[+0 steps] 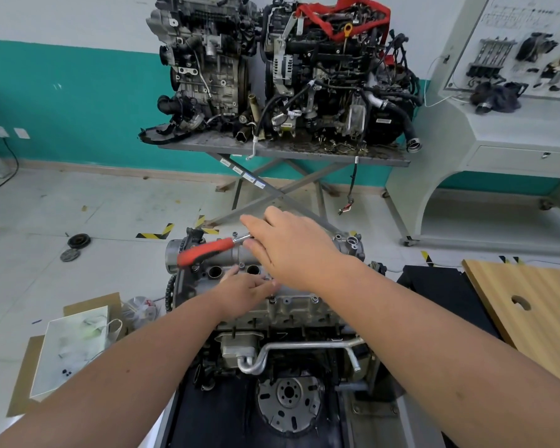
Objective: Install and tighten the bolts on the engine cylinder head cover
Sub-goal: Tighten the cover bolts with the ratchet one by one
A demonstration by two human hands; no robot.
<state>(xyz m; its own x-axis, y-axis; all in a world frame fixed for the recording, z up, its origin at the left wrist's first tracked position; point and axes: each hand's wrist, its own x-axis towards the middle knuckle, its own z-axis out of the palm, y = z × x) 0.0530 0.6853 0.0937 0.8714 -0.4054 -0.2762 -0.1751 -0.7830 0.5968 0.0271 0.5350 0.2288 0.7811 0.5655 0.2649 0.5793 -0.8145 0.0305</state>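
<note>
- We work on a tiled workshop floor (78, 202), spare engines (282, 69) behind.
- The cylinder head cover (291, 302) tops the engine before us.
- Our left hand (244, 291) rests flat-fingered on it, seemingly steadying.
- Our right hand (291, 250) meets the red-handled ratchet (207, 250) at a far bolt (235, 234); whether it grips, we cannot tell.

Both forearms are bare from the bottom edge of the view to the wrists. The left hand (244, 287) and right hand (296, 250) are bare too. A few small dark spots mark each forearm.
</note>
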